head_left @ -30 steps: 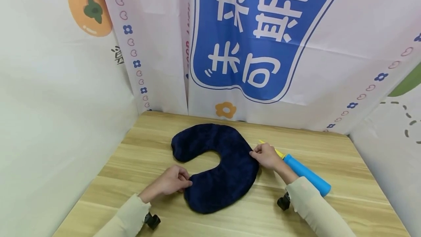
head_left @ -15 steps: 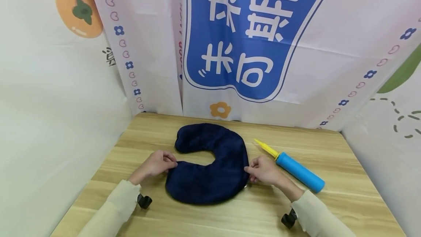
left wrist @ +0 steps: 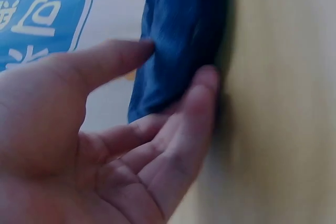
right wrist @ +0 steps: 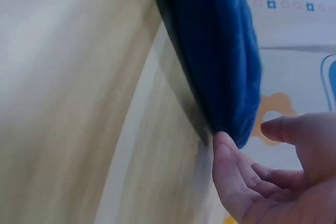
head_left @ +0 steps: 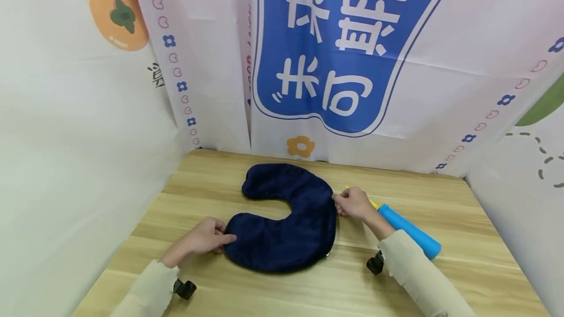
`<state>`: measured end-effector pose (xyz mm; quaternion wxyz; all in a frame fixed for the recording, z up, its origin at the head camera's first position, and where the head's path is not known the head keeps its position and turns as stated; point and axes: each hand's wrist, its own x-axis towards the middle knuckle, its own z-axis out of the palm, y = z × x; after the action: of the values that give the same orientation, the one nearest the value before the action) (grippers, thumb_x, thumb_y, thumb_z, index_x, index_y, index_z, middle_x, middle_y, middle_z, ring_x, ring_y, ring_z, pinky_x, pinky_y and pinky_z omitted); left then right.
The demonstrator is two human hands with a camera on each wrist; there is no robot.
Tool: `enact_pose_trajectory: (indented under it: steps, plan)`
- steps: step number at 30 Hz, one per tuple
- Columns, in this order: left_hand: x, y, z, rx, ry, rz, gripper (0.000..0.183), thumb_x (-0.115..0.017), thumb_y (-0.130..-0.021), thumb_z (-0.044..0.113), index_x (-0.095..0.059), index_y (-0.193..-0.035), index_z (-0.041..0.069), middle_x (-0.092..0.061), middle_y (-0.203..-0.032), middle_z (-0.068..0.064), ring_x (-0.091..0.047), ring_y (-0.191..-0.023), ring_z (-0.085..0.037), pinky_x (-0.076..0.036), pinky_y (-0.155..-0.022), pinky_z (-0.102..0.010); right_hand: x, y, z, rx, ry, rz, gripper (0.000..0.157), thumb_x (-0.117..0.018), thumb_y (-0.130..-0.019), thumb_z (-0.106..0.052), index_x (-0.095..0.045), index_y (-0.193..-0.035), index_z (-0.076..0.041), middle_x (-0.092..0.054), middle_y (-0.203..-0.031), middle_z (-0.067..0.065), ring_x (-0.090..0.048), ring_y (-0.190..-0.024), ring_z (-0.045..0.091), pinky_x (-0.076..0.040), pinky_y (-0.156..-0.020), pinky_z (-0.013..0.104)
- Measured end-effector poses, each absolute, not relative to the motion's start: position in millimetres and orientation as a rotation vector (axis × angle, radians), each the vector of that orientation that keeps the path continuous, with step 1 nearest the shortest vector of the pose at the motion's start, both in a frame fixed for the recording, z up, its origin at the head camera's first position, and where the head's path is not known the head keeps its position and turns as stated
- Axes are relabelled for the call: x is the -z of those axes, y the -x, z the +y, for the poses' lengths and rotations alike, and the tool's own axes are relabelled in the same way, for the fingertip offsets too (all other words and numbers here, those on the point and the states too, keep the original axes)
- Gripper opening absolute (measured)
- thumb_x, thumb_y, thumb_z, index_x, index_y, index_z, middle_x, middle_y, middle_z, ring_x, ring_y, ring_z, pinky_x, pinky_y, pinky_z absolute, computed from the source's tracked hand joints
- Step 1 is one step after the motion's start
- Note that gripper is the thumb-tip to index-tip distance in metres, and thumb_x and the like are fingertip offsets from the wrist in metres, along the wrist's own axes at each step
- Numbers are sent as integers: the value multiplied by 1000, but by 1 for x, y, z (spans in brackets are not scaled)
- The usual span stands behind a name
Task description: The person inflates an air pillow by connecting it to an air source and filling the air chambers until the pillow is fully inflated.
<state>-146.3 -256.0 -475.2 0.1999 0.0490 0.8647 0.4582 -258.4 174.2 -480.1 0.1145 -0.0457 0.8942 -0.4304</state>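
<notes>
A dark navy, plush U-shaped neck pillow [head_left: 282, 238] lies rather flat on the wooden table, its opening facing left in the head view. My left hand [head_left: 207, 235] holds the near arm's rounded end, thumb on top and fingers at the underside. In the left wrist view the pillow's end [left wrist: 178, 40] sits between that thumb and the fingers. My right hand [head_left: 354, 203] is at the outer curve on the right, fingertips at the edge. The right wrist view shows its thumb [right wrist: 281, 128] apart from the fabric. A small zipper pull [head_left: 327, 254] shows at the pillow's lower right edge.
A blue hand pump [head_left: 410, 231] with a yellow nozzle lies behind my right forearm, partly covered by it. The wooden table [head_left: 246, 297] meets a printed cloth backdrop at the back, with white walls at both sides.
Over the last second the pillow has shifted and turned slightly. Since half a second ago my right hand has moved farther back along its edge, and my left hand has come nearer me.
</notes>
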Motion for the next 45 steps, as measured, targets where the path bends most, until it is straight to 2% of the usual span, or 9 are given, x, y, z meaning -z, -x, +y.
enact_pose_trajectory:
  steps: [4,8,12,14,21,28,32,39,45]
  plan:
    - [481,147,-241,-1327,-176,2439,32,-73,-98,19,-53,-76,10,-56,-56,4,-69,-62,-18,-52,-54,-26,489,266,175,1227,59,2666,33,-62,-106,-25,-75,-89,0,-70,-70,7,-66,-59,13,-59,-60,28]
    - [486,150,-241,-1386,-185,2405,30,-73,-99,16,-52,-78,9,-48,-57,7,-70,-64,-19,-59,-61,-30,493,264,171,1229,24,2663,32,-64,-105,-22,-72,-82,-2,-62,-63,1,-64,-58,14,-54,-59,25]
    - [491,157,-249,-1431,-133,2403,18,-72,-99,13,-64,-94,-1,-63,-67,3,-71,-70,-17,-62,-65,-33,496,262,170,1253,20,2663,40,-64,-105,-21,-61,-66,-10,-55,-55,-3,-62,-57,15,-51,-58,25]
    - [492,164,-253,-1440,-84,2429,22,-72,-99,12,-67,-108,-8,-73,-79,-4,-71,-73,-16,-63,-68,-35,497,261,170,1271,18,2662,43,-64,-104,-21,-58,-63,-12,-54,-53,-3,-61,-56,15,-48,-57,25]
    - [492,199,-264,-1416,88,2561,37,-74,-98,14,-66,-125,-9,-79,-104,-17,-73,-88,-15,-61,-75,-34,495,249,173,1330,-41,2663,33,-65,-102,-21,-66,-71,-8,-68,-60,6,-66,-57,17,-54,-57,25]
    - [490,229,-270,-1338,44,2721,29,-73,-98,14,-70,-117,-7,-79,-107,-21,-74,-97,-25,-56,-79,-27,495,226,176,1358,-57,2605,35,-67,-103,-18,-61,-70,-6,-74,-70,11,-71,-61,18,-62,-61,33]
    - [487,234,-268,-1198,-9,2846,21,-73,-96,14,-73,-109,-3,-79,-101,-18,-75,-94,-28,-57,-81,-33,492,217,180,1300,35,2610,30,-65,-105,-21,-69,-81,-4,-75,-74,10,-70,-64,18,-59,-60,31]
    - [470,220,-261,-956,-152,3058,23,-69,-97,11,-71,-113,-5,-78,-102,-17,-75,-93,-31,-62,-81,-46,473,199,188,1108,306,2690,24,-66,-106,-26,-75,-98,-5,-71,-72,7,-53,-53,13,-44,-50,27]
    - [453,201,-244,-907,-409,3015,17,-70,-94,6,-72,-108,-4,-77,-97,-11,-74,-87,-21,-63,-77,-37,461,175,182,990,632,2742,20,-70,-103,-25,-75,-96,-7,-74,-81,0,-60,-62,3,-52,-59,22]
